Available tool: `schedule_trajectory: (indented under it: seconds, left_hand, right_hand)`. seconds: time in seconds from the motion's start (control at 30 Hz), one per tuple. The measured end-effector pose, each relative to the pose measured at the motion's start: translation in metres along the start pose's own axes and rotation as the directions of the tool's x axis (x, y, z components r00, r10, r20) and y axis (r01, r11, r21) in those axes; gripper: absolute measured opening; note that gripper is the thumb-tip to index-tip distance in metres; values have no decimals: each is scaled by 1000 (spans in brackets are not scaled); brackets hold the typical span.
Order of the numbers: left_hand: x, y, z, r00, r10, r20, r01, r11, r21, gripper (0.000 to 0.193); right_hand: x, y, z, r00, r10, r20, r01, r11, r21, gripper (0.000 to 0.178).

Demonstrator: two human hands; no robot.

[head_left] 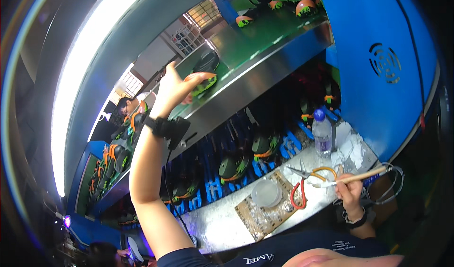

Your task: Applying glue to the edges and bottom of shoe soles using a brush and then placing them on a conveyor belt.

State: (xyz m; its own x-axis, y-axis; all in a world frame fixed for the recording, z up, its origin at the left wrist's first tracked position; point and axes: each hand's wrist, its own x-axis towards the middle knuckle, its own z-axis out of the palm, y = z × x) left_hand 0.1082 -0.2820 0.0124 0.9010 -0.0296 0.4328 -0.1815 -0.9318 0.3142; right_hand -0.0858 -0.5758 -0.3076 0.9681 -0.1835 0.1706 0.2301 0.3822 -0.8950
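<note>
My left hand (174, 88) is raised over the green conveyor belt (239, 51), thumb and fingers spread apart. Right beside it on the belt lies a shoe (204, 84) with bright green on its side; a dark shoe piece (206, 61) sits just behind. Whether the thumb touches the shoe, I cannot tell. Low on the right, my right hand (349, 193) is closed around a brush (366, 174) with a pale wooden handle, its white tip pointing left over the metal shelf (213, 222). Scissors (305, 173) with one red and one orange handle loop lie near that tip.
A round translucent tub (266, 193) stands on cardboard (250, 219). Behind the scissors are a clear bottle (322, 137) and crumpled white paper (349, 148). Shoes (234, 165) hang on blue holders below the belt. A blue machine wall (373, 25) rises rightward. A co-worker (128, 107) is at left.
</note>
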Motion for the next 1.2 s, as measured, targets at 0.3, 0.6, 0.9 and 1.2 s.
schedule_trajectory:
  seconds: [0.3,0.6,0.9,1.2]
  left_hand:
    - [123,-11,30,770,-59,635,27,998,59,81]
    - [-65,-136,-76,830,-426,-360,553,552,624,89]
    - [-64,-171,-78,767,-539,-348,639,592,491,102]
    - [-108,-122,-156,749,-262,-608,156,962,-223,78]
  right_hand:
    - [18,-2,-11,991,-112,-75,105,990,-98,12]
    - [29,8,-2,996,-62,59,60,998,29,14]
    - [4,-8,-4,989,-118,95,122,992,-40,14]
    - [0,-8,12,994,-75,79,79,996,-51,13]
